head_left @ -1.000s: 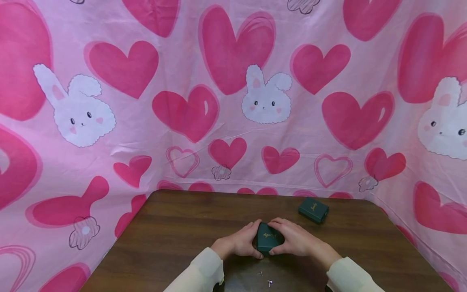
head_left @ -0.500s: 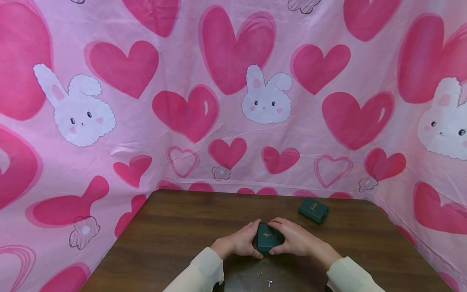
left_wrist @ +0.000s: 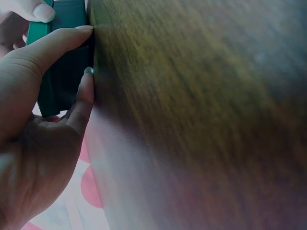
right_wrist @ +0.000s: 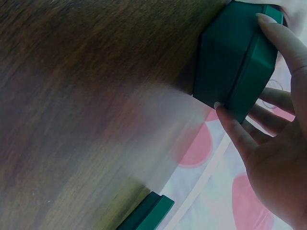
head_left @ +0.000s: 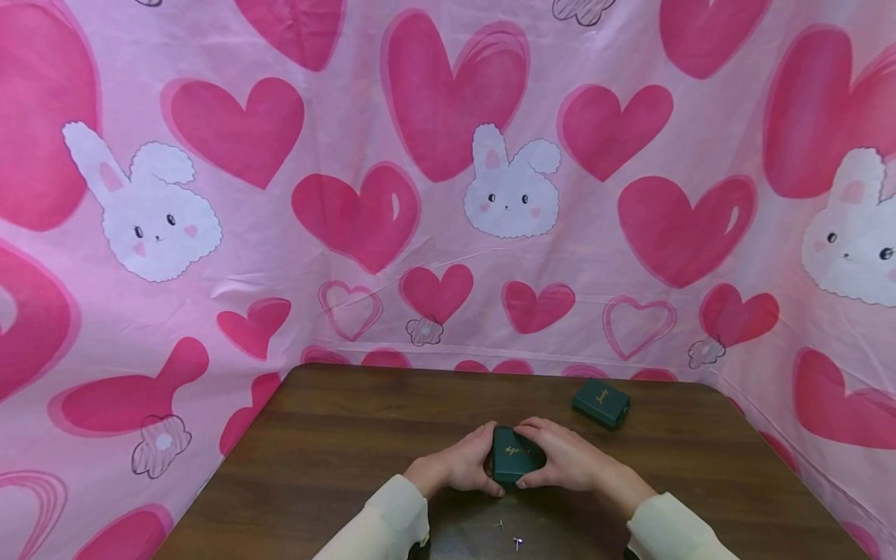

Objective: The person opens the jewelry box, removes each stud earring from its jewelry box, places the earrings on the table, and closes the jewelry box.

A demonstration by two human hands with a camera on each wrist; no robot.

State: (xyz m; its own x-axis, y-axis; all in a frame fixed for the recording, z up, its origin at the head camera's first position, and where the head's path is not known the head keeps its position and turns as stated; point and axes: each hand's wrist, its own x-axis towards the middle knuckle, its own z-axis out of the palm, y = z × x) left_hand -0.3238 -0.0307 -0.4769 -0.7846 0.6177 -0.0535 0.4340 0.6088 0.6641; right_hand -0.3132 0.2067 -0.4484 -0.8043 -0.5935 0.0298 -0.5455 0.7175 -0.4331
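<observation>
Green box: on table, abt. centre, twd. person's side; held btwn. both hands, w/ lid on top & seam running along the sides.
Box top: gold script, partly cov'd by R fingers; too sm. to read.
L hand: holding green box from L side, fingers bent round it; in L wrist view thumb presses low on box wall, close to tabletop, w/ another fingertip low on the wall too.
R hand: holding same box from R side, fingers curved round far corner; thumb up by the seam, tip at lid's edge.
Gap btwn. hands: narrow, abt. box width; thumbs near ea. other at box's near side, not touching.
Metal pcs.: two, tiny & shiny, on table btwn. forearms, nearer person than box; near ea. other, apart. Exact type too sm. to tell.
2nd box: same dk. green, gold mark on top, sits at an angle beyond R hand, nr. far R part of table; untouched.
Table: brn. wood grain, rounded far corners.
Sleeves: pale, both arms.
Cloth: pink, hangs behind & at both sides; hearts, white rabbit faces, sketched flowers.
</observation>
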